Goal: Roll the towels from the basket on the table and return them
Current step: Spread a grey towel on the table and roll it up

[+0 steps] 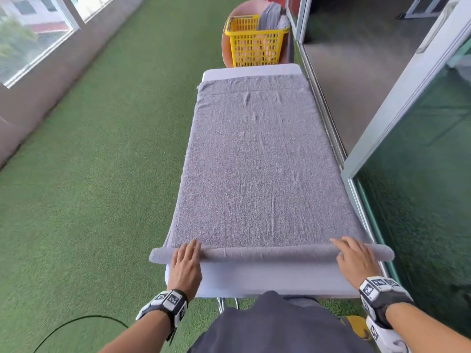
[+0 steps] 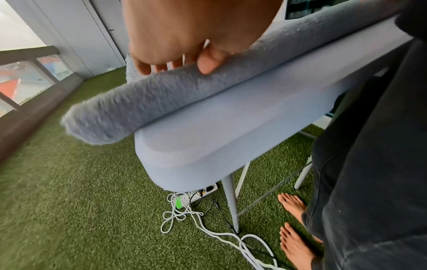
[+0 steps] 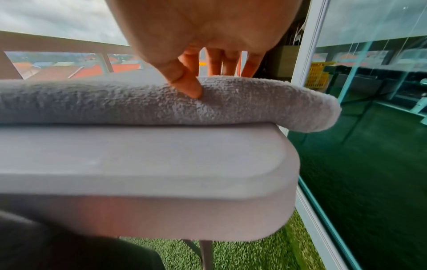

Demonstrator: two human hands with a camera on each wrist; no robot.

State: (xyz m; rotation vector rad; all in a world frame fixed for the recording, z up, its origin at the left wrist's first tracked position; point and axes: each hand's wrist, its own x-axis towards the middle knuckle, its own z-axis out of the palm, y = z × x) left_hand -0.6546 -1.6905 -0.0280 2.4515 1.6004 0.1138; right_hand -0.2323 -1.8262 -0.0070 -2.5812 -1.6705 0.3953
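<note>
A grey towel (image 1: 254,161) lies spread along the white table (image 1: 267,278), and its near end is wound into a thin roll (image 1: 267,253) across the table's width. My left hand (image 1: 188,257) rests on the roll's left part, fingers stretched over the top. In the left wrist view the thumb (image 2: 209,62) touches the roll (image 2: 143,107) on its near side. My right hand (image 1: 353,257) lies on the roll's right part, and its thumb (image 3: 190,85) presses into the roll (image 3: 115,102). Both roll ends overhang the table's sides. A yellow basket (image 1: 254,42) with more grey towels (image 1: 271,15) stands beyond the far end.
Glass sliding doors (image 1: 413,174) run close along the table's right side. Artificial grass (image 1: 102,174) covers the floor to the left. Under the near end lie white cables and a power strip (image 2: 184,210), beside my bare feet (image 2: 293,204). A black cable (image 1: 76,324) curves on the grass.
</note>
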